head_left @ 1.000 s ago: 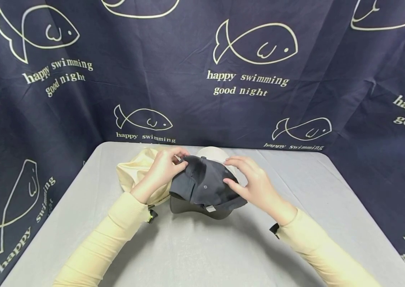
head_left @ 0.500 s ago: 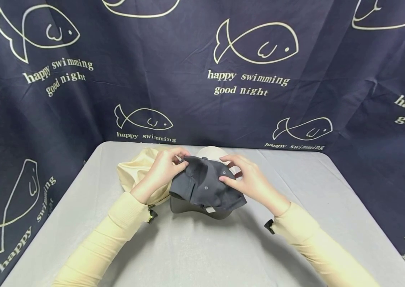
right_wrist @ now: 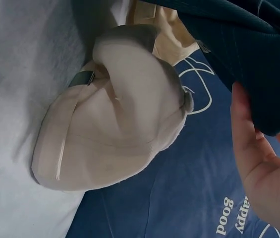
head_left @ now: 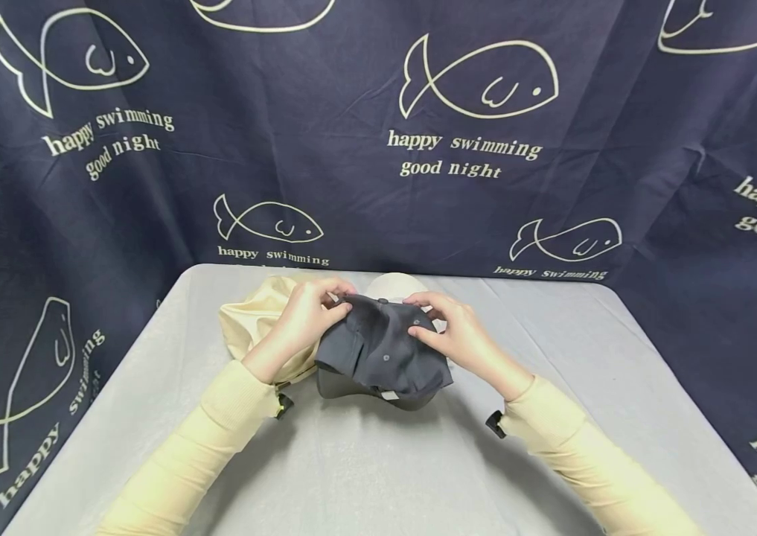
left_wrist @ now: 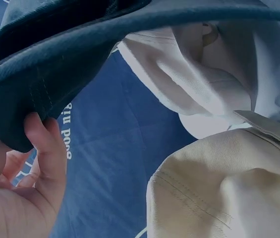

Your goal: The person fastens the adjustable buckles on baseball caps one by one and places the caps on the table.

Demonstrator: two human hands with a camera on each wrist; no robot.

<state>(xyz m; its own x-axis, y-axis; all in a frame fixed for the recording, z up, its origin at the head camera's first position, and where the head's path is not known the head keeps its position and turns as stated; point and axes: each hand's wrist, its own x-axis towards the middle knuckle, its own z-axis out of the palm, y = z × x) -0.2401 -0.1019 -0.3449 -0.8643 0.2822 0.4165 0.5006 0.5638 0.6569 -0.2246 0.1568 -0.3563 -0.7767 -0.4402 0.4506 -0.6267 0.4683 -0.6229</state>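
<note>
A dark navy baseball cap [head_left: 388, 353] is held up over the table, brim toward the person and crown facing up. My left hand [head_left: 304, 316] pinches the crown at its upper left between thumb and fingers. On the other side, my right hand [head_left: 461, 335] grips the crown's upper right, and the cloth sags between the two. Both wrist views show fingertips closed on the crown, with the cap [left_wrist: 70, 64] clear of the caps around it. A white cap [right_wrist: 115, 119] sits behind it, mostly hidden in the head view.
A cream cap [head_left: 247, 316] lies left of the navy one, partly behind the left forearm. The grey-clothed table [head_left: 378, 469] ends at a dark blue curtain [head_left: 351, 164] with fish drawings, which hangs along the back and sides.
My right hand has moved left and slightly forward along the crown. The cap's right side has drawn inward, and its cloth creases more. My left hand stays almost still.
</note>
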